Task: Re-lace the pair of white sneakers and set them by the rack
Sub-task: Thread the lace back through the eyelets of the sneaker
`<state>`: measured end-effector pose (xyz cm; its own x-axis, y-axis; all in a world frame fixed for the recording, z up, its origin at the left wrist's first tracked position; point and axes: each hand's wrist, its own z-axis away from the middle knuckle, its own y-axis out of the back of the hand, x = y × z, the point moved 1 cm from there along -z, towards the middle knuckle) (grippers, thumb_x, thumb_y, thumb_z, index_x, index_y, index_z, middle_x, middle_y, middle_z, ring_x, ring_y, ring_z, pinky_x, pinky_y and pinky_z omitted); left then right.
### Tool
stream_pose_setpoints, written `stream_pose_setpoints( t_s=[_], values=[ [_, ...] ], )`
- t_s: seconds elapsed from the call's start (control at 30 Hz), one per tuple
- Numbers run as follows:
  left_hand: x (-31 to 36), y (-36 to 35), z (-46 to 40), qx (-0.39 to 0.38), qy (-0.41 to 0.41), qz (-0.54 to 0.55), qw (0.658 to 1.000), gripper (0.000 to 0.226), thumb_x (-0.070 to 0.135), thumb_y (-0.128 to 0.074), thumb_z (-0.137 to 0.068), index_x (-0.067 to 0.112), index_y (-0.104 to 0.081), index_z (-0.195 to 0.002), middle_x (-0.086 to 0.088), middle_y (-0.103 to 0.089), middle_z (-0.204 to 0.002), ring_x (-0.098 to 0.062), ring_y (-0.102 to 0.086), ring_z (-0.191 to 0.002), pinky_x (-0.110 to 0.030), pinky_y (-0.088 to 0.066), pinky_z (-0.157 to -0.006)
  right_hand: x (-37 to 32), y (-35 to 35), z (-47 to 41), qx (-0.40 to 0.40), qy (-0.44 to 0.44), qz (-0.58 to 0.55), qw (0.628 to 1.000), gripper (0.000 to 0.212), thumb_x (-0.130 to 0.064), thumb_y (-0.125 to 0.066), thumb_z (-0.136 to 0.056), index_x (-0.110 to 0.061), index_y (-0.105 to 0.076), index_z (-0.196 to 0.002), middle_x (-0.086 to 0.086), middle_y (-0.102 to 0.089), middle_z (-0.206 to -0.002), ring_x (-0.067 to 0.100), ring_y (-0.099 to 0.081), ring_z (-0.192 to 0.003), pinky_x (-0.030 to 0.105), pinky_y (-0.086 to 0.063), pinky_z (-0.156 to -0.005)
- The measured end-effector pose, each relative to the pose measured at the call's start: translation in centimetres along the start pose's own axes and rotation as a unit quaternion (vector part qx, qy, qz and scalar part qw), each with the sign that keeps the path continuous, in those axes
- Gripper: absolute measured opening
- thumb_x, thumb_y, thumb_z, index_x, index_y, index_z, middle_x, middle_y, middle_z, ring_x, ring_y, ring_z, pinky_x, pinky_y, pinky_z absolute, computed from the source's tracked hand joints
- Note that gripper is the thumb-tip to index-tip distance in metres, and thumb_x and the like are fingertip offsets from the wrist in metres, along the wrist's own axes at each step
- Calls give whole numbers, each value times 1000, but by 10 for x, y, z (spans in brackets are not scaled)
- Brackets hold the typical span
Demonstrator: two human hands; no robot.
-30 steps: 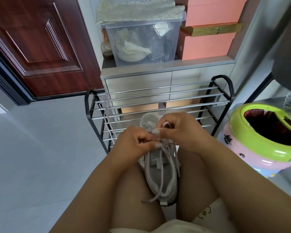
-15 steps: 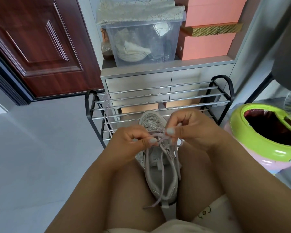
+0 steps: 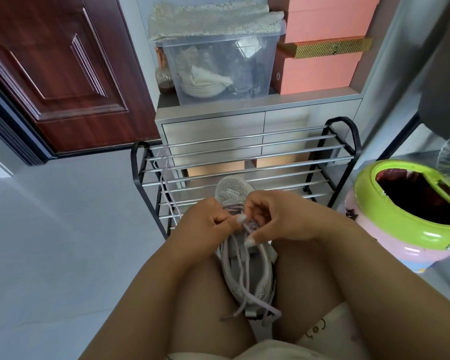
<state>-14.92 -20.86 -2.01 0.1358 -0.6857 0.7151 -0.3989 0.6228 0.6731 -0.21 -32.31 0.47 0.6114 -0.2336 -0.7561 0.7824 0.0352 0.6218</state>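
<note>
Sneakers: one [image 3: 244, 258] is showing, near centre, between the knees.
Hands: two are working at the lace, left [image 3: 205, 224] and right [image 3: 276, 219].
Loose laces: one [image 3: 166, 183] is hanging on the rack's left end.
Racks: one [image 3: 244, 152] is standing far centre.
Clear bins: one [image 3: 218, 63].
Pink boxes: two are sitting far right, upper [image 3: 327, 19] and lower [image 3: 315, 74].
Green-rimmed tubs: one [image 3: 390, 211], right.

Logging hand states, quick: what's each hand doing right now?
Left hand: pinching the lace on the sneaker.
Right hand: fingers curled at the lace; the grip cannot be told.
</note>
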Motion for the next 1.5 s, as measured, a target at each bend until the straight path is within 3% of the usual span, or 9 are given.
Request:
stream_pose_setpoints(
  t_s=[0.13,0.23,0.33,0.43,0.73,1.0,1.13,1.3,1.5],
  values=[
    [0,-8,0,-24,19,29,999,72,61,-44,-82,-7,-55,-58,-25,-43,-58,-37,-42,-54,-33,-27,-50,3,3,-1,49,-8,59,997,35,-23,-84,-67,-22,-58,-90,-5,-49,-69,4,-39,-55,17,-33,-50],
    [2,-13,-3,-68,27,83,994,41,43,-64,-86,10,-71,-62,-12,-40,-46,-19,-33,-43,-28,-25,-46,7,9,0,62,3,41,997,34,-15,-83,-67,-23,-60,-90,-6,-47,-70,1,-38,-54,16,-33,-50],
    [6,-13,-2,-54,47,120,990,10,25,-74,-80,17,-77,-75,-25,-56,-63,-20,-43,-56,-24,-33,-53,8,8,1,49,16,35,998,34,-12,-83,-67,-22,-61,-91,-6,-46,-71,1,-39,-55,14,-33,-50],
    [2,-9,3,2,85,182,980,13,27,-74,-76,14,-77,-77,-5,-56,-73,-5,-50,-68,-19,-39,-66,8,8,1,46,19,16,999,39,-17,-86,-64,-22,-62,-94,-3,-46,-73,3,-39,-56,14,-33,-51],
    [-7,9,6,37,28,550,834,29,29,-89,-58,7,-75,-71,3,-60,-76,-9,-60,-73,-21,-52,-72,0,0,0,40,61,-47,996,17,-26,-80,-74,-21,-73,-89,3,-51,-61,6,-43,-53,21,-35,-52],
    [10,7,7,75,149,327,930,30,29,-48,-95,16,-74,-86,6,-62,-65,-3,-57,-59,-17,-46,-62,-11,2,2,167,123,-223,952,16,-25,-73,-67,-12,-72,-77,4,-69,-71,17,-62,-67,36,-54,-69],
    [13,3,3,25,150,318,936,40,55,-50,-90,25,-74,-80,-5,-66,-70,-23,-57,-71,-37,-46,-70,-15,1,1,169,157,-246,941,16,-18,-73,-70,-4,-72,-78,18,-70,-73,32,-66,-67,41,-56,-71],
    [16,-2,-2,-48,178,360,914,79,81,-28,-77,18,-75,-74,-6,-71,-71,-14,-64,-65,-25,-48,-63,-13,0,-2,155,158,-196,955,7,-8,-75,-75,-3,-71,-73,15,-65,-67,15,-63,-58,26,-52,-61],
    [8,2,7,-2,158,389,907,61,56,-40,-88,11,-77,-72,-16,-70,-76,-29,-58,-76,-34,-45,-75,-1,7,-1,88,61,-141,984,23,-22,-84,-65,-21,-70,-84,-14,-52,-59,1,-45,-55,17,-37,-54]
  ],
)
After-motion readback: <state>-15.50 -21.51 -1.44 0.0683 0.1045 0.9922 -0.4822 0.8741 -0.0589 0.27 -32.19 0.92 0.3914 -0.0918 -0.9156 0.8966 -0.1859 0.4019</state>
